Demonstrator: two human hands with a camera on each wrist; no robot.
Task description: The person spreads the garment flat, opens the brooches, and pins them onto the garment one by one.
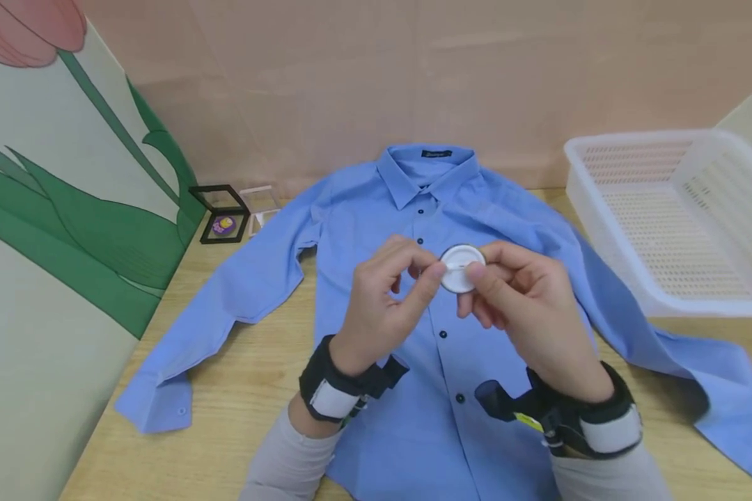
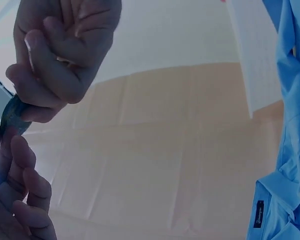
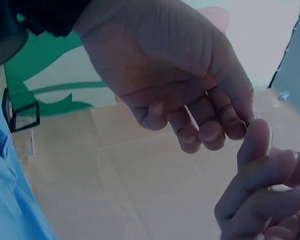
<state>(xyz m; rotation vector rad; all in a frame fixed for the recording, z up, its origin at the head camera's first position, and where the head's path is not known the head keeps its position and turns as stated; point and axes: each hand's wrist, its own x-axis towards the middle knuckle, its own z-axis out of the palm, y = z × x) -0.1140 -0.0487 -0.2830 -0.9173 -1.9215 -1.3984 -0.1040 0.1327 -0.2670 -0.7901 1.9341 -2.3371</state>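
A round pin badge [image 1: 456,280] is held up over a blue button-up shirt [image 1: 382,417], its white back and thin pin turned toward me in the head view. My right hand [image 1: 535,306] pinches the badge at its right side, thumb on the white back. From the other side, the thumb and forefinger of my left hand [image 1: 382,299] pinch at the left edge, by the end of the pin. In the left wrist view the badge [image 2: 12,117] appears dark and edge-on between both hands. Fingers mostly hide it in the right wrist view.
The shirt lies face up on the wooden table [image 1: 257,376], sleeves spread. At the back left, an open black case [image 1: 224,226] holds a purple and yellow badge beside a clear-white case [image 1: 260,202]. A white plastic basket [image 1: 658,303] stands at right, partly beside the sleeve.
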